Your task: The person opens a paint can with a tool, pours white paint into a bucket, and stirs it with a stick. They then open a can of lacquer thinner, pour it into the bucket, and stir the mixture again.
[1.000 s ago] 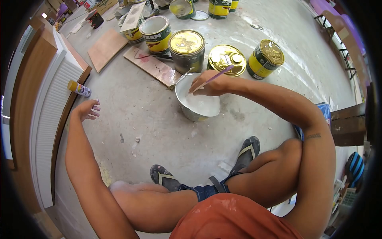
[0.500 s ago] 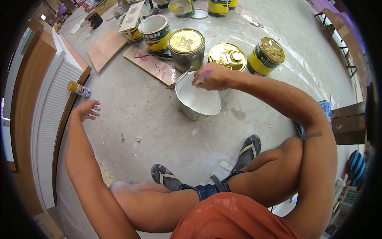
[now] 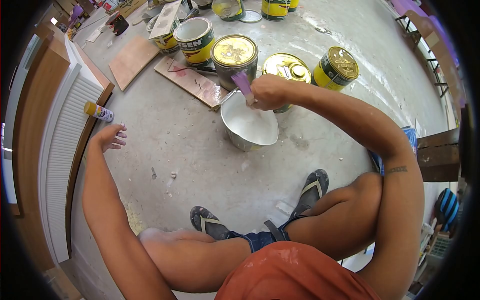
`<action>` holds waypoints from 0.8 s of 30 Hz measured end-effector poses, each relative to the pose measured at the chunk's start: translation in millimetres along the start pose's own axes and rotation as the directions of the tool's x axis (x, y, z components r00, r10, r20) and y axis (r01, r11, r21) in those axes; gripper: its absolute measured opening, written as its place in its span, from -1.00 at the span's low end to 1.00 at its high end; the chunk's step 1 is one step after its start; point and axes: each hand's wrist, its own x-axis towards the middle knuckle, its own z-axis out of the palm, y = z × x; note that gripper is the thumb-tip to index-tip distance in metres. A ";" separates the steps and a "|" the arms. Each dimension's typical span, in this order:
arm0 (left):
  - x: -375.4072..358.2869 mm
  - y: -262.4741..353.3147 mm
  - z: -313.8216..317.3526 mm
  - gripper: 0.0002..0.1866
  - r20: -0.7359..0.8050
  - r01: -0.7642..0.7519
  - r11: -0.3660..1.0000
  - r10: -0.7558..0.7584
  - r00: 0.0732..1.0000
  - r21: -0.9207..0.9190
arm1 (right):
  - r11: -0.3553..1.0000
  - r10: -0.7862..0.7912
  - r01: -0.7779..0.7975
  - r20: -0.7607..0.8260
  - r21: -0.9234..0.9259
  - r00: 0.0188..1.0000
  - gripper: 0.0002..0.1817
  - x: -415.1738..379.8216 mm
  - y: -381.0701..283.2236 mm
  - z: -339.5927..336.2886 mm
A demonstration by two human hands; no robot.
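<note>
My right hand is closed round a paintbrush whose flared purple end points up and to the left. It hovers over the rim of a cut-open pail with a whitish inside. Part of the brush is hidden by my fingers. On the left, my left hand is held out with its fingers apart and nothing in it. Closest to that hand lies a spray can with a yellow cap, beside the white ribbed panel.
Behind the pail stand a lidded can, a gold-topped can, a yellow-green can and an opened paint can. A stained board and a plywood piece lie on the concrete floor.
My right hand has turned and shifted slightly, bringing the brush's purple end up and left, beyond the pail's rim. My left hand has stayed in place.
</note>
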 end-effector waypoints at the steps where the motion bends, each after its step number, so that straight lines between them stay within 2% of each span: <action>1: 0.1 0.2 0.2 -0.52 -0.004 0.005 1.000 -0.005 1.000 0.002 | 1.000 -0.016 0.017 -0.113 0.011 0.993 -0.79 2.7 1.8 5.6; 2: 0.2 0.6 0.2 -0.52 -0.004 0.006 1.000 -0.006 1.000 0.003 | 1.000 -0.015 0.017 -0.113 0.012 0.993 -0.79 4.7 3.1 12.2; 4: -0.2 1.6 0.6 -0.52 -0.009 0.008 1.000 -0.008 1.000 0.010 | 0.909 -0.318 0.378 -0.295 0.176 0.901 -0.74 6.1 4.2 24.7; 5: -0.3 1.7 1.0 -0.52 -0.009 0.009 1.000 -0.009 1.000 0.009 | 0.909 -0.318 0.379 -0.295 0.177 0.901 -0.74 6.1 5.6 30.4; 7: -0.3 3.1 1.1 -0.52 -0.002 -0.001 1.000 0.001 1.000 0.014 | 0.836 -0.307 0.356 -0.181 0.417 0.934 -0.72 3.0 -1.0 30.9; 8: 0.0 3.4 1.3 -0.52 -0.003 0.000 1.000 0.000 1.000 0.013 | 0.860 -0.253 0.259 -0.073 0.441 0.965 -0.71 -0.8 -1.0 28.0; 9: 0.6 3.3 1.6 -0.52 -0.003 -0.004 1.000 0.004 1.000 0.010 | 0.860 -0.254 0.259 -0.073 0.440 0.964 -0.71 -0.6 2.1 27.6; 11: 1.2 2.9 1.5 -0.51 -0.004 -0.006 1.000 0.006 1.000 0.006 | 0.879 -0.213 0.101 0.194 0.466 0.958 -0.71 -1.0 13.2 24.1; 13: 0.3 3.8 2.0 -0.51 -0.012 -0.006 1.000 0.006 1.000 0.015 | 0.914 -0.166 0.075 0.196 0.399 0.966 -0.74 -4.6 8.3 11.2; 15: -0.5 4.0 2.0 -0.51 -0.012 -0.003 1.000 0.003 1.000 0.015 | 0.998 0.011 -0.019 0.123 0.061 0.992 -0.78 -7.3 0.1 -5.8; 16: -0.5 4.2 1.9 -0.51 -0.011 0.000 1.000 0.000 1.000 0.015 | 0.997 0.076 -0.077 0.074 0.009 0.994 -0.80 -8.1 -7.0 -10.2; 17: -0.7 4.1 1.5 -0.51 -0.011 0.000 1.000 0.000 1.000 0.016 | 0.997 0.076 -0.076 0.073 0.010 0.994 -0.80 -3.7 -1.9 -0.5; 19: -0.3 2.9 0.8 -0.52 -0.001 0.005 1.000 -0.005 1.000 0.009 | 0.994 -0.071 0.089 -0.226 0.070 0.972 -0.78 7.1 8.1 23.8; 20: 0.0 2.9 0.7 -0.52 -0.001 0.005 1.000 -0.005 1.000 0.010 | 0.994 -0.071 0.089 -0.227 0.070 0.971 -0.78 7.7 10.4 29.2; 22: 0.3 2.6 0.7 -0.52 -0.001 0.005 1.000 -0.005 1.000 0.004 | 0.910 -0.268 0.336 -0.275 0.242 0.923 -0.75 3.8 2.4 33.3; 23: 0.7 2.3 0.8 -0.52 -0.002 0.005 1.000 -0.005 1.000 0.004 | 0.910 -0.268 0.337 -0.275 0.243 0.923 -0.75 1.5 0.6 33.1; 24: 1.9 1.9 0.7 -0.51 0.002 -0.001 1.000 0.001 1.000 0.005 | 0.892 -0.245 0.297 -0.188 0.341 0.951 -0.73 -2.4 -2.2 29.8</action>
